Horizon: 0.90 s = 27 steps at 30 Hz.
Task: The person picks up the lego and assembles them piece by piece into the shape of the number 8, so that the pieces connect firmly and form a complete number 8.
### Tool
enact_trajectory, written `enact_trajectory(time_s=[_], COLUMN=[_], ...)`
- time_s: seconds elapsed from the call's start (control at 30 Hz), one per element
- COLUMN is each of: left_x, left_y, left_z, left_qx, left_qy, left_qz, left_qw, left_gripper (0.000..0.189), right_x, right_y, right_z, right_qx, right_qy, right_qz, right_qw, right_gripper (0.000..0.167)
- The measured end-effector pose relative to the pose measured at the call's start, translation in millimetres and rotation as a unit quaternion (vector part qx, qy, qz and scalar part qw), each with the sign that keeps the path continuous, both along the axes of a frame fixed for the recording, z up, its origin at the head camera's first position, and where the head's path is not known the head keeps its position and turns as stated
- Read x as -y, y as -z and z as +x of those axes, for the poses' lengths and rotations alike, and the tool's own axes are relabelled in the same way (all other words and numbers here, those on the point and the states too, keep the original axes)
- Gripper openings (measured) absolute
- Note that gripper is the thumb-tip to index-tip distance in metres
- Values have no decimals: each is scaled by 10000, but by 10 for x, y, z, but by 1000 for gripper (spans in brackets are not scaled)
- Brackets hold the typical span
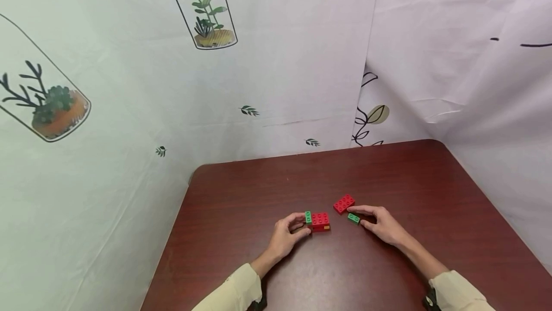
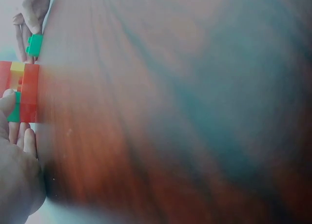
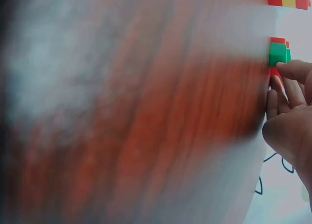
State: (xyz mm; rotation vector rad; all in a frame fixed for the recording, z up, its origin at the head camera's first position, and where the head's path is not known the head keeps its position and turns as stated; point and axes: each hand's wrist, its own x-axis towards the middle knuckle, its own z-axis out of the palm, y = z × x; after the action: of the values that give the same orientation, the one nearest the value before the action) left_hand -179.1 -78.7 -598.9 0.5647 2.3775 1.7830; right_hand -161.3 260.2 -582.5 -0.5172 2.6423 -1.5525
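A small built stack of toy bricks stands on the table, with a red brick (image 1: 320, 219) on top and a green brick (image 1: 308, 217) at its left end. Yellow shows between its red layers in the left wrist view. My left hand (image 1: 285, 235) holds the left end of this stack, thumb on the near side and fingers behind. To the right lies a loose small green brick (image 1: 353, 218); the thumb of my right hand (image 1: 385, 224) is at its right end. That hand's straight index finger reaches behind it, its tip right at a loose red brick (image 1: 344, 203).
The bricks lie near the middle of a dark red-brown table (image 1: 258, 186) with rounded far corners. White cloth with printed plants (image 1: 280, 86) hangs along the table's far and side edges. Open table surface separates the stack from the loose bricks.
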Motion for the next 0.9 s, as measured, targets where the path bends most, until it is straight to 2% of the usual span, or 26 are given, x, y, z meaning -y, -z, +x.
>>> enact_trajectory(time_s=[0.17,0.47,0.7,0.9], left_x=[0,-4,-5,-1], left_y=[1,-8,10,9], left_z=[-5,-7,-20,-25], left_qx=[-54,-5,17,36], left_qy=[6,29,41,54], left_qz=[-13,-21,7,-1], left_qw=[10000,10000,10000,10000], left_gripper=[38,38,39,39], right_x=[25,68,73,75], right_y=[30,80,92,86], right_z=[-22,-43,-52,-44], right_qx=[-60,-713,-740,-589], right_qy=[-109,-218,-190,-171], right_qz=[24,263,272,191], right_qw=[9999,9969,9967,9979], right_gripper=[50,49,47,46])
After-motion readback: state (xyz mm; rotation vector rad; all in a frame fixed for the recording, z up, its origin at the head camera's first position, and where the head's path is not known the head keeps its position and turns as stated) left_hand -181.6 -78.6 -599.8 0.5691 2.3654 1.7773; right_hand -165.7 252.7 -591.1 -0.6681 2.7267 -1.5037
